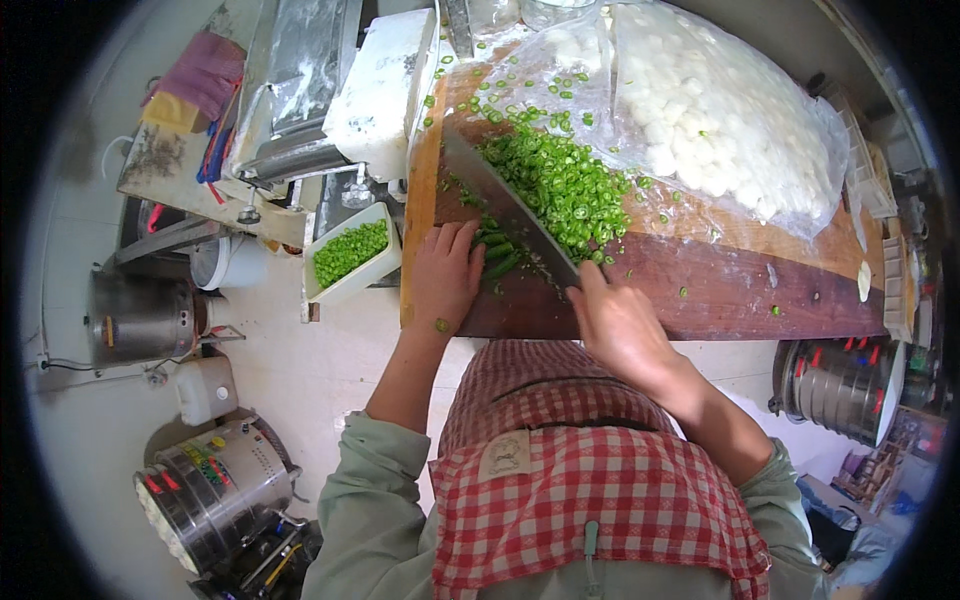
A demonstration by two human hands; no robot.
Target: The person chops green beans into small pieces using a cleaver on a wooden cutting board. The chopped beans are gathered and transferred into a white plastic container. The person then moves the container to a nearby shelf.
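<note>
My right hand (619,322) grips the handle of a broad cleaver (517,214), whose blade points up and to the left across the wooden worktop (735,292). Under the fingers of my left hand (448,274) lie several whole green chili peppers (499,255), held against the board at the blade's near side. A large heap of sliced green chili (562,187) rests just beyond the blade. One green slice sticks to my left wrist.
Left of the worktop, a cream plastic container (356,259) holds chopped green pieces. A floury machine (382,82) stands behind it. White dough-like pieces (705,112) lie under clear plastic at the back right. Steel drums (217,487) stand on the floor.
</note>
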